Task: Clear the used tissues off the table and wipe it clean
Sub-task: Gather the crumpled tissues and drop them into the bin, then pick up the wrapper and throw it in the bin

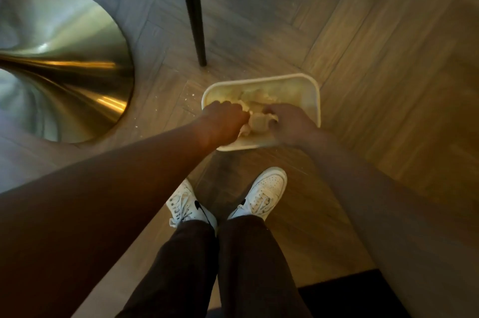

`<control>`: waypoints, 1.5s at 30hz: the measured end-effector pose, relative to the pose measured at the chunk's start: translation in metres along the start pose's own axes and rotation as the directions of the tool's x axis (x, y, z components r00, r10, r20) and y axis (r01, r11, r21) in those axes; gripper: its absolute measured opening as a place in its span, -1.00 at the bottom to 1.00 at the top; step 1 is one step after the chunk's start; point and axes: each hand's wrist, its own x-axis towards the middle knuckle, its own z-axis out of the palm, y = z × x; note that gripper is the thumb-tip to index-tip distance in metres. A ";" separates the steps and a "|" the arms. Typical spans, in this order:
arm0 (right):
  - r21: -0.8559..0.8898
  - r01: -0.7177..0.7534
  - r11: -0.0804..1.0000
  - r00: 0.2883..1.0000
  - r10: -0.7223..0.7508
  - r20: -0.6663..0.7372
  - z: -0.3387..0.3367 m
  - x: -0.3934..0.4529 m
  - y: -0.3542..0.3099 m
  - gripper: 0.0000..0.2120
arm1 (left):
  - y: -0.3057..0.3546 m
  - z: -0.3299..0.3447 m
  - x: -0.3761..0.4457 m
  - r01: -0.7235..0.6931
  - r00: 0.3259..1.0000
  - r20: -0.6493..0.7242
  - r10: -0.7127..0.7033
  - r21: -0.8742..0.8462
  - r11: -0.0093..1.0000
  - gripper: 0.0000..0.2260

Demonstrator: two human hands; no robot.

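Item: cream-coloured bin, rectangular with rounded corners, stood on the wooden herringbone floor just right of the frame's centre, seen from above. Contents: crumpled tissues, pale, heaped inside; individual pieces could not be counted in the dim light.

Item: left hand, reached in from the lower left of the frame, over the bin's left rim. Fingers were curled downward into the tissues with the knuckles uppermost; whether they pinched a piece or only pressed on the heap could not be told.

Item: right hand, reached in from the lower right, over the bin's near right part. Fingers were curled round a wad of tissue lying between the two hands, thumb side toward the left hand.

Item: white crumbs, scattered on the floor just left of the bin.

Item: brass-coloured flared table base, at the left of the frame, well apart from the bin.

Item: dark chair leg, upper centre, its foot on the floor just above the bin's far left corner.

Item: two white sneakers, lower centre, below the bin, under dark trousers.
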 end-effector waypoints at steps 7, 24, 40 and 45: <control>0.396 0.019 0.918 0.976 0.068 -0.205 -0.090 -0.197 -0.076 -0.76 | 0.023 -0.107 -0.175 0.043 0.975 -0.182 -0.130 -0.417 0.908 -0.77; 0.323 0.433 0.841 0.853 -0.267 -0.448 -0.153 -0.455 -0.357 -0.83 | 0.004 -0.234 -0.525 -0.185 0.571 -0.617 -0.542 -0.740 0.647 -0.90; 0.294 0.495 0.817 0.821 -0.330 -0.466 -0.048 -0.458 -0.554 -0.87 | -0.177 -0.172 -0.677 -0.192 0.474 -0.657 -0.586 -0.727 0.659 -0.88; 0.268 0.502 0.822 0.825 -0.361 -0.436 -0.046 -0.446 -0.579 -0.86 | -0.223 -0.171 -0.688 -0.143 0.489 -0.649 -0.583 -0.719 0.680 -0.90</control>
